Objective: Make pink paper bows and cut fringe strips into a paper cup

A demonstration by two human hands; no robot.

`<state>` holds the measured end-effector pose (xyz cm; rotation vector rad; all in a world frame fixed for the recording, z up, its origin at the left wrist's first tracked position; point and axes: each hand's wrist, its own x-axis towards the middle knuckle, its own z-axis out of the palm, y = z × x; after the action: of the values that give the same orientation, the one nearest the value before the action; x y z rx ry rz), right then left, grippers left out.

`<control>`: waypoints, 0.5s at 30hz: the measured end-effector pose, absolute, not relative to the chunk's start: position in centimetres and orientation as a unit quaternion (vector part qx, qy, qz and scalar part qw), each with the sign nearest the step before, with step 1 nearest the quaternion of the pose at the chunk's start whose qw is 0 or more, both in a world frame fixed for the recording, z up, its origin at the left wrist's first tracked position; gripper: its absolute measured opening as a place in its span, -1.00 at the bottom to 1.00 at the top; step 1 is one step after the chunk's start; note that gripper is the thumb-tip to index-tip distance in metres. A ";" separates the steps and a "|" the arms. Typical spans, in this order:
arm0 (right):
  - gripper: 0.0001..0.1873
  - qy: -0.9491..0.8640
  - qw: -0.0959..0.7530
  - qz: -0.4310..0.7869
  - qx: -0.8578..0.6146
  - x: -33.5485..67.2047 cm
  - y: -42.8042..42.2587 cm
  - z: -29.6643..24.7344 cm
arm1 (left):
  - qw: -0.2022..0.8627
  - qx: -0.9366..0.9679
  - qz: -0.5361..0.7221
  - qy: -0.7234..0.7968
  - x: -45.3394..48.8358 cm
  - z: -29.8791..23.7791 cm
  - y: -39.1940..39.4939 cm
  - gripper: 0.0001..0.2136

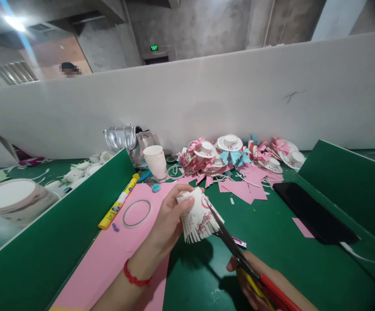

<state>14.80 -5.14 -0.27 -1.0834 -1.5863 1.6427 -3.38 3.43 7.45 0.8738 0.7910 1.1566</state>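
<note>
My left hand (170, 218) is closed around a white paper cup (198, 216) with red print, held on its side above the green table. The cup's wall is cut into several thin strips. My right hand (259, 283), low at the frame's bottom, grips red-and-yellow-handled scissors (236, 248); the dark blades reach up into the cup's wall. A red string bracelet circles my left wrist.
A long pink paper sheet (116, 255) lies under my left arm, with a tape ring (137, 213) and a yellow glue stick (119, 203) on it. Stacked cups (156, 160), a silver bag (125, 139), finished paper-cup crafts (229, 151), pink scraps (246, 183), a black phone (313, 212) and green dividers surround.
</note>
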 end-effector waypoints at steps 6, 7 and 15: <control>-0.13 -0.589 0.335 0.620 -0.395 14.5 -5.5 0.6 | 0.678 0.408 0.494 0.360 -3.4 7.4 3.3 -0.84; -0.16 -0.588 0.331 0.623 -0.395 14.5 -5.4 0.6 | 0.679 0.412 0.490 0.360 -3.4 7.4 3.2 -0.84; -0.27 -0.582 0.362 0.617 -0.386 14.6 -5.4 1.2 | 0.693 0.422 0.473 0.344 -3.5 7.1 3.2 -0.86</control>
<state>14.58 -5.44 1.23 -0.9955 -1.4993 1.5896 -3.52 3.17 7.13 0.9429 0.7684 1.0558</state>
